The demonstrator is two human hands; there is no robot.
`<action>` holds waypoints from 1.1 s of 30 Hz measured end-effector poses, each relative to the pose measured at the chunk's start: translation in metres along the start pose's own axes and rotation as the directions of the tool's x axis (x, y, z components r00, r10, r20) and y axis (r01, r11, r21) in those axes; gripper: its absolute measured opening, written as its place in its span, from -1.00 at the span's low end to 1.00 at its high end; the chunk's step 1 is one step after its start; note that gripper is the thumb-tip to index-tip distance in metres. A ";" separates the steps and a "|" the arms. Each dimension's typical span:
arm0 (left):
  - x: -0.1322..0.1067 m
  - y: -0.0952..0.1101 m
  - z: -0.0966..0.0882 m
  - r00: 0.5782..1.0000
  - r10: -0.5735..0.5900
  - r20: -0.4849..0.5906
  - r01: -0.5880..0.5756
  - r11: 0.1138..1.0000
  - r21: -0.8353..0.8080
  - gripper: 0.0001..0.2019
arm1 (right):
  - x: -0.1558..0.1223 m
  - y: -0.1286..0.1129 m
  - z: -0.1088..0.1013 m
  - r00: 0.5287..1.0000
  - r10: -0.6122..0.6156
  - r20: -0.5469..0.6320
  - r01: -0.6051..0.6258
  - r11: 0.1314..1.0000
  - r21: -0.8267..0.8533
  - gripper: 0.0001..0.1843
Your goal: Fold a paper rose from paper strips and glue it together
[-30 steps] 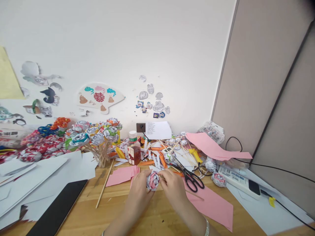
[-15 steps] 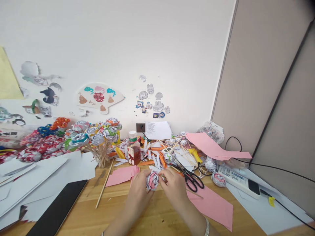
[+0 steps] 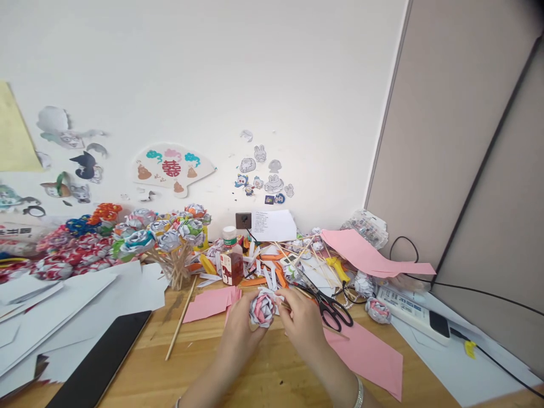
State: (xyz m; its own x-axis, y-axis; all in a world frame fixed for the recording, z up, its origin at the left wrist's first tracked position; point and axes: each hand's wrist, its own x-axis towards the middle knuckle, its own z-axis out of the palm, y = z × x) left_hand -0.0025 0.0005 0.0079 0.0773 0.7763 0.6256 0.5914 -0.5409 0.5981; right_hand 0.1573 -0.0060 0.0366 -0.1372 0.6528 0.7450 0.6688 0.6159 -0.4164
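A pink-and-white paper rose point(image 3: 262, 309) is held over the wooden table, its layered petals facing up. My left hand point(image 3: 241, 323) is closed around its left side, with the thumb below. At the rose's right edge, the fingers of my right hand point(image 3: 301, 319) are closed on a thin wooden stick point(image 3: 338, 333), whose far end sticks out beyond the hand. A white paper piece shows behind the rose, near my right fingertips. Black scissors point(image 3: 329, 306) lie just right of my right hand, partly over pink paper point(image 3: 369, 357).
Small pink sheets point(image 3: 208, 303) and a loose stick point(image 3: 181, 320) lie to the left, near a black tablet point(image 3: 102, 360) and white paper point(image 3: 55, 317). Behind stand a bottle point(image 3: 230, 260), paper scraps and finished paper flowers point(image 3: 170, 235). A power strip point(image 3: 412, 314) is at right.
The rose has risen slightly and turned, so more of its pink petals show. My right hand has shifted a little right, and the stick between its fingers shows more clearly.
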 end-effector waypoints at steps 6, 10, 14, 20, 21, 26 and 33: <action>0.006 0.008 -0.003 0.997 -0.073 -0.036 0.063 0.973 -0.221 -0.52 | 0.001 -0.001 -0.002 0.999 0.023 -0.034 -0.022 0.999 0.039 -0.78; 0.008 0.012 -0.003 0.989 -0.126 -0.080 0.099 0.954 -0.282 -0.53 | -0.001 -0.004 0.001 1.000 0.015 -0.006 -0.015 0.998 0.060 -0.80; 0.007 0.014 -0.004 0.986 -0.159 -0.055 0.132 0.934 -0.331 -0.51 | -0.002 -0.005 0.003 1.000 0.009 0.012 -0.010 0.997 0.076 -0.82; 0.004 0.008 -0.001 0.991 -0.135 0.018 0.132 0.922 -0.363 -0.40 | 0.000 0.002 0.002 1.000 0.009 -0.026 -0.008 0.999 0.053 -0.80; 0.003 0.007 -0.001 0.991 -0.133 0.011 0.128 0.923 -0.362 -0.42 | 0.001 0.003 0.002 1.000 0.012 -0.028 -0.011 0.999 0.049 -0.80; 0.002 0.006 0.000 0.995 -0.101 -0.009 0.094 0.950 -0.299 -0.51 | 0.002 0.009 0.002 1.000 -0.006 0.021 0.006 1.000 0.015 -0.82; 0.001 0.008 -0.003 0.990 -0.034 0.135 0.069 0.963 -0.262 -0.37 | 0.006 0.008 -0.004 0.995 -0.002 0.097 0.003 1.000 -0.009 -0.82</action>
State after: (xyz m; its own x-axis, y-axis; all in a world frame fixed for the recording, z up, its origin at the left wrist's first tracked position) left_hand 0.0000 -0.0041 0.0154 0.1651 0.8309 0.5314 0.3647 -0.5520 0.7499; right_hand 0.1649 0.0012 0.0392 -0.2088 0.6911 0.6919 0.6753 0.6137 -0.4092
